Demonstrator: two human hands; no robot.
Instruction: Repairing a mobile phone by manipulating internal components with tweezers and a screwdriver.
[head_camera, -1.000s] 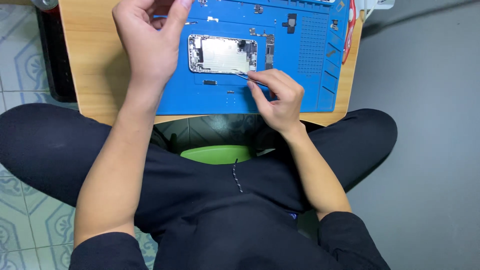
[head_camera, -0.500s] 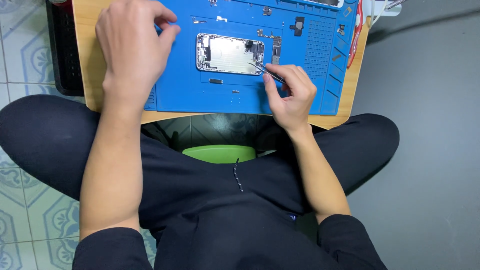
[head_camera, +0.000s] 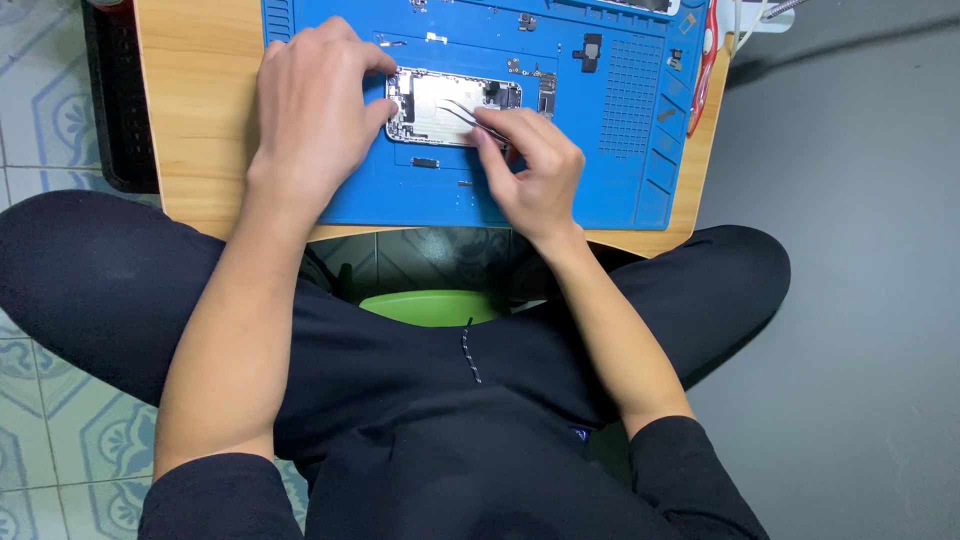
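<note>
An opened phone body (head_camera: 450, 103) with bare metal insides lies on a blue repair mat (head_camera: 610, 170). My left hand (head_camera: 315, 110) rests on the mat with its fingers pressed against the phone's left end. My right hand (head_camera: 530, 165) grips thin metal tweezers (head_camera: 462, 113), whose tips reach into the phone's middle. Small loose parts (head_camera: 547, 95) lie on the mat just right of the phone.
The mat covers a small wooden table (head_camera: 195, 110) over my crossed legs. A black part (head_camera: 592, 50) and screws sit near the mat's top. A red tool (head_camera: 708, 60) lies at the mat's right edge. A green stool (head_camera: 435, 306) shows under me. A black object (head_camera: 115, 100) stands left of the table.
My left hand came down from above the table and settled against the phone's left end. My right hand moved up from below the phone, bringing the tweezers over its middle.
</note>
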